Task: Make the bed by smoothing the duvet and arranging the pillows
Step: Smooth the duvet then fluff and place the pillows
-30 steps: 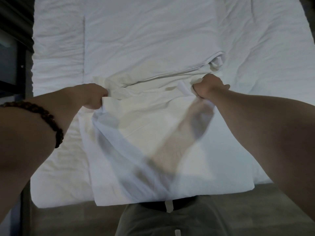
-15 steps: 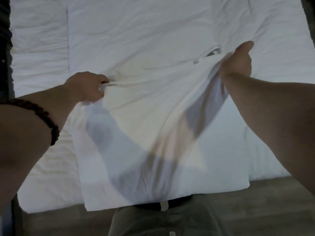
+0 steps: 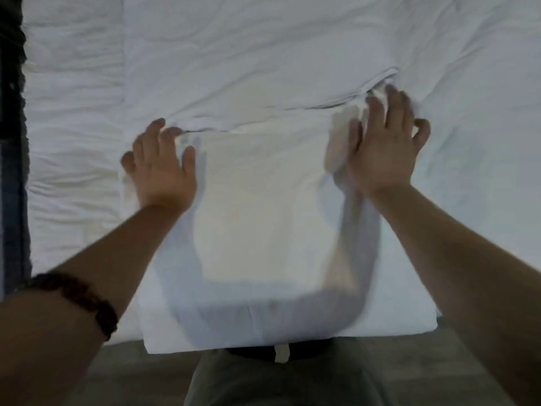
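- Now both arms reach forward over the near edge of the bed (image 3: 73,171), forearms bare, a dark bead bracelet (image 3: 85,297) on the left wrist.
- Left hand (image 3: 161,168) lies palm down, fingers spread, grip released, pressing the far left corner of the pillow (image 3: 263,230).
- Right hand (image 3: 386,148) is also flat and released, fingers splayed and blurred, at the pillow's far right corner.
- The pillow lies flat on the white duvet (image 3: 263,54) at the near edge, its far edge against a crumpled fold of the duvet.
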A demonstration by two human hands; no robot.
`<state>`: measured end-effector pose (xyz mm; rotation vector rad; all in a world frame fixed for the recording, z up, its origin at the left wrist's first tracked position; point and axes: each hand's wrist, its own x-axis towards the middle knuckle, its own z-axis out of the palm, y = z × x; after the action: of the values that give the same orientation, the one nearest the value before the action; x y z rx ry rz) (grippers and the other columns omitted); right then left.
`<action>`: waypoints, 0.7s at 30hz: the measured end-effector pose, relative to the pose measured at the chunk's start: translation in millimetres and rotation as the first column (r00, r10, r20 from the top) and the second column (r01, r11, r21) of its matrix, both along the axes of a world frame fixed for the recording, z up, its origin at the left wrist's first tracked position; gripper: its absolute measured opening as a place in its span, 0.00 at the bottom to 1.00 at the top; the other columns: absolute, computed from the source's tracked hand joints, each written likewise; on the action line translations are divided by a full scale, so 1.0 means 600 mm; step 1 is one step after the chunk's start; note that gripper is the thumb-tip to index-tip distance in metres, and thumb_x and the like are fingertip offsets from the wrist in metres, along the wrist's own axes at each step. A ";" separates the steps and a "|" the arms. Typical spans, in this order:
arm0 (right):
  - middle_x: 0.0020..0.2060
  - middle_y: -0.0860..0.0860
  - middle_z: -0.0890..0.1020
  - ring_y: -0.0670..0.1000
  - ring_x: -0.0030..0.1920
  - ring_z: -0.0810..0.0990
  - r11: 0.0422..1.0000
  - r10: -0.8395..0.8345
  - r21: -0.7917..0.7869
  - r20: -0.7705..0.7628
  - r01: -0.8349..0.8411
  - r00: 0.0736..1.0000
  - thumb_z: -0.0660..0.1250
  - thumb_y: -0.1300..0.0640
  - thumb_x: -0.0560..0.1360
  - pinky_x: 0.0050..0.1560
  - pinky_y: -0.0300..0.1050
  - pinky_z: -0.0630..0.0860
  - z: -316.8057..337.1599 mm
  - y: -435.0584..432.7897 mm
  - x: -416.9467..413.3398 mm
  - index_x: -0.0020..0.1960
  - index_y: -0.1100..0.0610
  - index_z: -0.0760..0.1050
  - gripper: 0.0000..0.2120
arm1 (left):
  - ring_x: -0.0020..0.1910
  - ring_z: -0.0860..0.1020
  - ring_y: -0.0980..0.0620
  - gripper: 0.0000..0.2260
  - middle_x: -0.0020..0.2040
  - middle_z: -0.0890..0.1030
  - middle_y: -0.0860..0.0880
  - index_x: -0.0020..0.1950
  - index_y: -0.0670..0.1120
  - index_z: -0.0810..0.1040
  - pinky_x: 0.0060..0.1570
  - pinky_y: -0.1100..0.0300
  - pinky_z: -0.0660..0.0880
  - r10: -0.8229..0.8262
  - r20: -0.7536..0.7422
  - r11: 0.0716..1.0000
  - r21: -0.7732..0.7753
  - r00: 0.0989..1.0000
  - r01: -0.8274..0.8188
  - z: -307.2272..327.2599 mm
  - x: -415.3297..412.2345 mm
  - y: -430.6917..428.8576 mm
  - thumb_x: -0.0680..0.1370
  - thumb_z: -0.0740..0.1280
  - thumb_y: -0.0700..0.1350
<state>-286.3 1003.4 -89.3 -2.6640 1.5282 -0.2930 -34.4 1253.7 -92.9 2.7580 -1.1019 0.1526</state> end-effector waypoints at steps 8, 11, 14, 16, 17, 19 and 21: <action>0.81 0.52 0.50 0.52 0.81 0.44 0.965 0.162 0.246 -0.292 -0.090 0.943 0.39 0.39 0.82 0.78 0.59 0.38 -0.093 0.068 -0.103 0.82 0.50 0.49 0.31 | 0.81 0.43 0.47 0.35 0.82 0.43 0.52 0.82 0.54 0.41 0.77 0.40 0.42 0.238 -0.294 0.825 0.564 0.926 -0.033 -0.106 -0.016 0.045 0.78 0.36 0.69; 0.81 0.49 0.44 0.53 0.81 0.42 0.958 -0.055 0.253 -0.291 0.133 0.955 0.38 0.39 0.82 0.75 0.67 0.37 -0.091 0.068 -0.163 0.82 0.47 0.43 0.30 | 0.81 0.44 0.46 0.35 0.83 0.45 0.49 0.83 0.49 0.45 0.77 0.40 0.42 0.433 -0.221 0.822 0.494 0.874 -0.282 -0.087 -0.024 0.111 0.80 0.39 0.66; 0.81 0.51 0.44 0.57 0.80 0.48 0.801 -0.301 0.471 -0.214 0.369 0.929 0.41 0.34 0.80 0.74 0.70 0.48 -0.086 0.117 -0.241 0.80 0.43 0.37 0.32 | 0.81 0.51 0.45 0.33 0.83 0.46 0.51 0.82 0.54 0.44 0.77 0.42 0.51 0.596 -0.397 0.802 0.345 0.698 -0.488 -0.057 -0.089 0.209 0.81 0.46 0.66; 0.81 0.55 0.53 0.61 0.78 0.59 0.604 -0.415 0.667 -0.204 0.436 0.887 0.46 0.31 0.79 0.74 0.66 0.57 -0.084 0.162 -0.293 0.81 0.45 0.39 0.37 | 0.79 0.58 0.41 0.36 0.82 0.52 0.46 0.83 0.50 0.46 0.76 0.47 0.55 0.690 -0.579 0.698 0.371 0.435 -0.612 -0.051 -0.155 0.276 0.81 0.50 0.67; 0.79 0.58 0.59 0.63 0.75 0.64 0.515 -0.456 0.727 -0.216 0.454 0.863 0.48 0.30 0.78 0.74 0.63 0.61 -0.081 0.183 -0.317 0.81 0.47 0.41 0.39 | 0.78 0.59 0.40 0.37 0.81 0.56 0.43 0.82 0.47 0.49 0.76 0.49 0.55 0.723 -0.615 0.637 0.418 0.315 -0.648 -0.049 -0.191 0.307 0.80 0.50 0.68; 0.76 0.59 0.65 0.64 0.73 0.68 0.385 -0.540 0.777 -0.247 0.497 0.804 0.51 0.28 0.77 0.72 0.59 0.64 -0.067 0.217 -0.355 0.81 0.51 0.48 0.42 | 0.77 0.61 0.39 0.42 0.80 0.59 0.42 0.82 0.44 0.53 0.75 0.48 0.58 0.758 -0.627 0.555 0.477 0.179 -0.681 -0.055 -0.253 0.372 0.78 0.51 0.72; 0.77 0.59 0.64 0.63 0.74 0.66 0.292 -0.622 0.788 -0.273 0.541 0.734 0.52 0.25 0.75 0.73 0.56 0.62 -0.061 0.237 -0.381 0.81 0.55 0.52 0.46 | 0.74 0.64 0.38 0.49 0.80 0.60 0.45 0.82 0.48 0.53 0.71 0.40 0.65 0.758 -0.652 0.428 0.528 -0.027 -0.734 -0.068 -0.287 0.417 0.70 0.55 0.78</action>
<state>-514.7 1145.7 -126.0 -1.2454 1.8919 0.2771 -206.7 1504.1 -133.9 2.4301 0.7729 -1.0235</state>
